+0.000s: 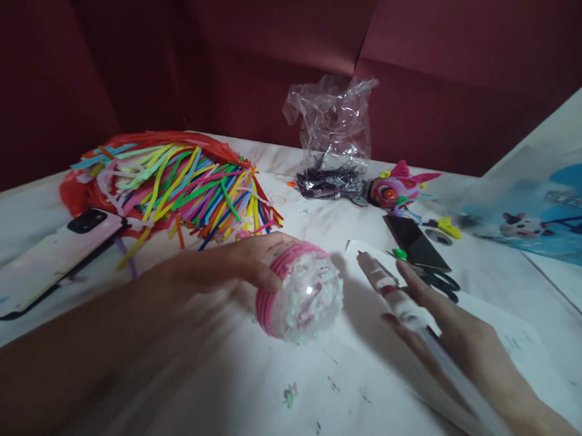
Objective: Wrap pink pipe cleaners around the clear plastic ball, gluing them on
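Head: two hands (240,264), one ball (300,295).

Blurred stick-like tool (394,292) in right hand (461,331), its lower end cut off by frame edge

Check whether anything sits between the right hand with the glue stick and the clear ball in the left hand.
Nothing visible does. The right hand holds the glue stick beside the clear ball gripped by the left hand; only bare white table lies between.
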`<state>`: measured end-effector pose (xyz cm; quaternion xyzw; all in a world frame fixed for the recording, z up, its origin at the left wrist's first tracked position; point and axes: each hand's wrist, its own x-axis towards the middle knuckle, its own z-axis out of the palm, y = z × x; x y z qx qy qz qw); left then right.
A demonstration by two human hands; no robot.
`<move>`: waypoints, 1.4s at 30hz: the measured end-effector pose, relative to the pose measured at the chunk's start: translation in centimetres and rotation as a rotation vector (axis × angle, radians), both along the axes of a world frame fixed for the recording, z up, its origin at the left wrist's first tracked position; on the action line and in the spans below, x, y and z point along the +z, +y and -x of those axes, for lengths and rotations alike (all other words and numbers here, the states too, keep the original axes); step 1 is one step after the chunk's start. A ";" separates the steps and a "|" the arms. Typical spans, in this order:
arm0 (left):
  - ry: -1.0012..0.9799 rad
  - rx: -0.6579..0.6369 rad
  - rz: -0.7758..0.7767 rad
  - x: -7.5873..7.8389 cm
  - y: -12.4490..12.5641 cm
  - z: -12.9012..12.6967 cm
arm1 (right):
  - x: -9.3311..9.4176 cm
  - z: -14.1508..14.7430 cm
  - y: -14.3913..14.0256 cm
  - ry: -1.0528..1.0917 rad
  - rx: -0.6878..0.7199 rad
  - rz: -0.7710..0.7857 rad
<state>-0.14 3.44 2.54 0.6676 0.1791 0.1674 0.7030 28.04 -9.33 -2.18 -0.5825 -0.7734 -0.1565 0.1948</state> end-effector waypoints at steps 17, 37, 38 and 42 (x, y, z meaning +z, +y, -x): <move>0.249 -0.131 -0.188 0.4 -1.4 3.0 | -1.7 3.2 0.7 -0.177 0.105 0.032; 0.254 -0.139 -0.256 -2.1 -0.6 4.7 | -0.8 9.9 1.5 0.291 0.324 0.277; 0.220 -0.138 -0.231 -2.4 -0.4 4.7 | -0.7 10.2 1.7 0.291 0.368 0.284; 0.176 -0.117 -0.185 -3.0 -0.1 4.4 | -0.4 10.6 1.8 0.260 0.422 0.280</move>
